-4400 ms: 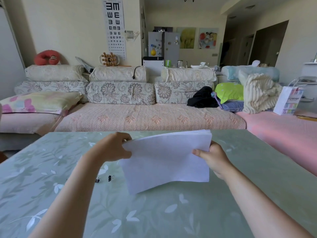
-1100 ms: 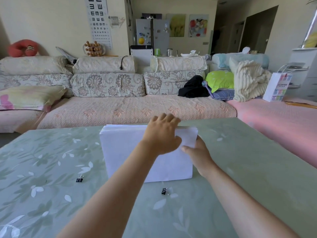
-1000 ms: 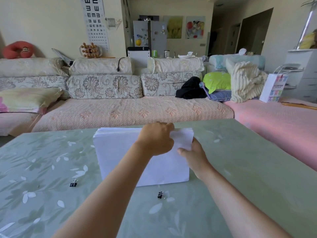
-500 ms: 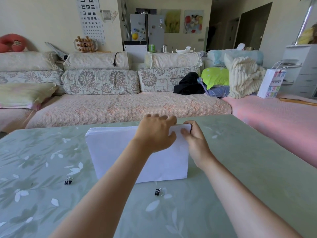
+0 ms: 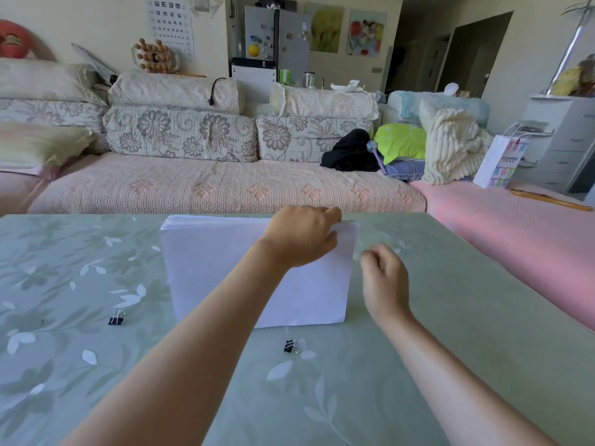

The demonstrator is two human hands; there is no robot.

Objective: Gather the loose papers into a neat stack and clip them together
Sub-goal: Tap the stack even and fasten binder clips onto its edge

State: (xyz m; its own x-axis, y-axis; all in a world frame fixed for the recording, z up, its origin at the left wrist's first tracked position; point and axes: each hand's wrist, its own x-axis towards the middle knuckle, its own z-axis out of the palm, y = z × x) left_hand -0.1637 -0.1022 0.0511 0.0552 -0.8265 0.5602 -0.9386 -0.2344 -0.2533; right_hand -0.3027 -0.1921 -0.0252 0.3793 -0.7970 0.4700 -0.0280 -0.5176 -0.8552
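A white paper stack (image 5: 219, 268) stands upright on its long edge on the green floral table (image 5: 450, 333). My left hand (image 5: 301, 238) grips the stack's top edge near the right corner, the arm crossing in front of the sheets. My right hand (image 5: 384, 280) hovers just right of the stack, off the paper, fingers loosely curled with nothing in them. One black binder clip (image 5: 290, 346) lies on the table just in front of the stack. A second black binder clip (image 5: 116, 318) lies to the left.
A long floral sofa (image 5: 206, 181) runs behind the table's far edge, with cushions, a black garment (image 5: 349, 151) and a cream blanket (image 5: 452, 146). A pink-covered seat (image 5: 521, 226) borders the table's right side. A white shopping bag (image 5: 500, 162) stands at the back right.
My right hand has let go of the stack's right top corner and drawn back to the right. My left hand still holds the upright stack. The view shifted slightly.
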